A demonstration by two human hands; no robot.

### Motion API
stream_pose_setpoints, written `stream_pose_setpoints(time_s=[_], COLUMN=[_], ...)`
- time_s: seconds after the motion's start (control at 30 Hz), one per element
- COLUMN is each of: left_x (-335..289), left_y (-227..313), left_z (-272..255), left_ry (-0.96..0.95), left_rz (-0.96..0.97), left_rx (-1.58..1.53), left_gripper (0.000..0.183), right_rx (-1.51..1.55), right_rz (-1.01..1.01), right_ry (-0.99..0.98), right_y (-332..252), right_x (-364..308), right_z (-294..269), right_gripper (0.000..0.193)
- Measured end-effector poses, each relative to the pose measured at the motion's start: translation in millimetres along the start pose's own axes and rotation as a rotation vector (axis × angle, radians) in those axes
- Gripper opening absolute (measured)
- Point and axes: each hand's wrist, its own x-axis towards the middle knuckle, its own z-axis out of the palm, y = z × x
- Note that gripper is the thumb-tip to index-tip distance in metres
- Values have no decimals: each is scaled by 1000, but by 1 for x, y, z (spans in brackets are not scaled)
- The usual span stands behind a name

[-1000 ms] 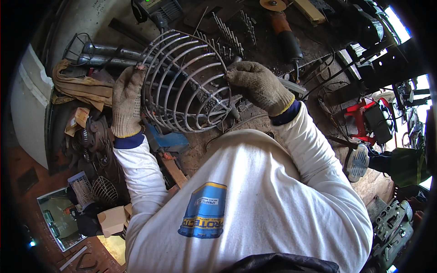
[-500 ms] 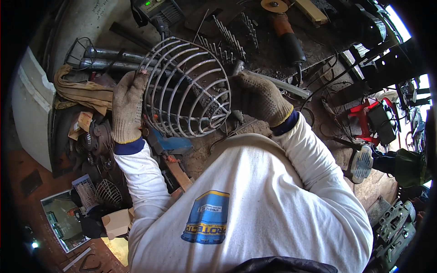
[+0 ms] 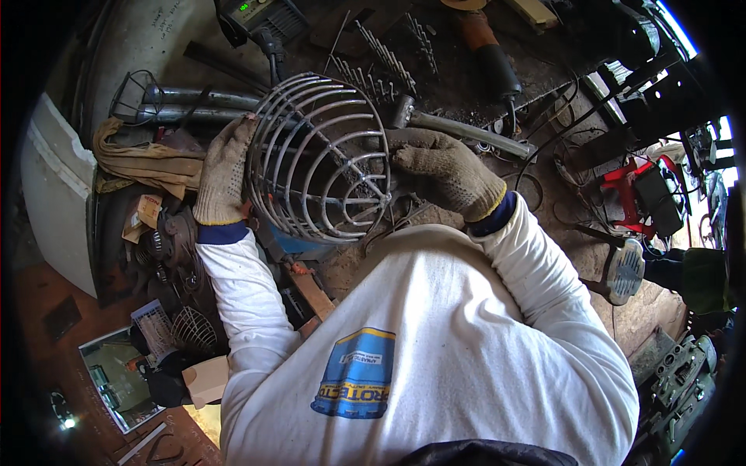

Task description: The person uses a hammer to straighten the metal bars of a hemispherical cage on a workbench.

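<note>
A domed wire basket [image 3: 315, 159] of welded metal rods is held up in front of me, its curved bars joined by a cross strip. My left hand [image 3: 223, 172], in a beige knitted work glove, grips its wide left rim. At the narrower right end, my right hand [image 3: 451, 172], gloved alike, has its thumb and fingers closed around the bars; some fingertips are hidden. Just beyond the right hand lies a metal hammer [image 3: 466, 132] with a tubular handle.
An angle grinder [image 3: 489, 58], several metal rods [image 3: 386, 58] and a welding machine [image 3: 264, 19] are at the far side. Steel tubes [image 3: 198, 97] and a tan cloth [image 3: 144, 159] lie left. To the right are a red stool [image 3: 622, 198] and another person's shoe sole [image 3: 625, 272].
The basket has turned slightly between my hands, so its welded right end faces me more. Both hands keep hold, and the right one has shifted slightly.
</note>
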Motion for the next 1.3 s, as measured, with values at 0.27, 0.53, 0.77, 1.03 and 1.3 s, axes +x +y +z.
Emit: stream_pose_setpoints(time_s=[0.27,0.53,0.77,1.03,1.3], left_x=[4,12,13,30,12], left_y=[-5,-27,-31,-58,-20], left_z=[9,12,16,-11,-9], left_ry=[-65,-119,-57,-105,-53], left_rz=[-48,-113,-131,138,188], left_rx=[-10,-243,-206,-207,-109], left_gripper=[47,45,46,34,35], right_rx=[-67,-255,-175,-218,-195], right_rz=[-2,-35,13,-6,54], right_ry=[21,108,142,138,159], right_y=[-4,-2,-3,-2,-8], right_x=[-8,-10,-11,-11,-12], right_z=[7,7,4,10,15], right_gripper=[42,34,35,32,30])
